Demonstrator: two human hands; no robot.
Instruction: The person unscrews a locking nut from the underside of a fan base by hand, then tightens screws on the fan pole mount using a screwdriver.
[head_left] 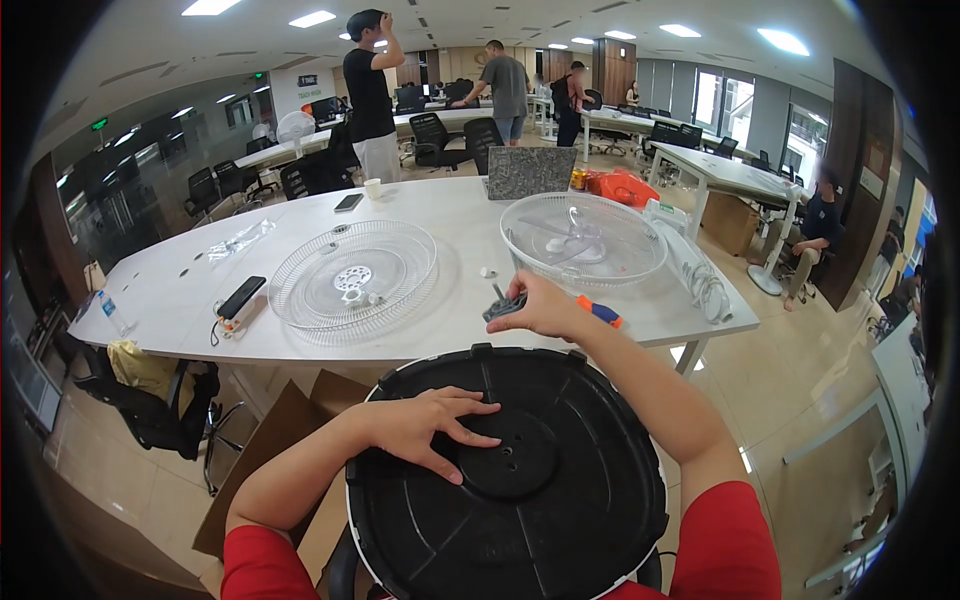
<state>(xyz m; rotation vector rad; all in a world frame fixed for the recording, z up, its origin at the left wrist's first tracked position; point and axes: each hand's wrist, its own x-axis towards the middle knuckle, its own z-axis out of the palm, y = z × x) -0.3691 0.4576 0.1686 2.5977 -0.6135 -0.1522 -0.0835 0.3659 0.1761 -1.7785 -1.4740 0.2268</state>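
My left hand point(435, 425) lies on a large round black fan base point(560, 510), fingers spread, close to the small holes at its middle. The base rests ribbed side up in front of me. Above the table's near edge, my right hand point(543, 306) pinches a small grey part point(503, 304) between thumb and fingers; its exact kind is hard to make out. Just right of that hand, an orange and blue screwdriver handle point(600, 311) lies on the table, partly behind my wrist. A small white piece point(488, 272) sits beyond my fingertips.
On the white table point(455, 235) are a wire fan guard point(352, 279), another guard with clear blades point(583, 240), a laptop point(531, 171), a paper cup point(372, 188), phones and a white cord point(709, 298). An open cardboard box point(240, 475) stands at lower left. People stand farther back.
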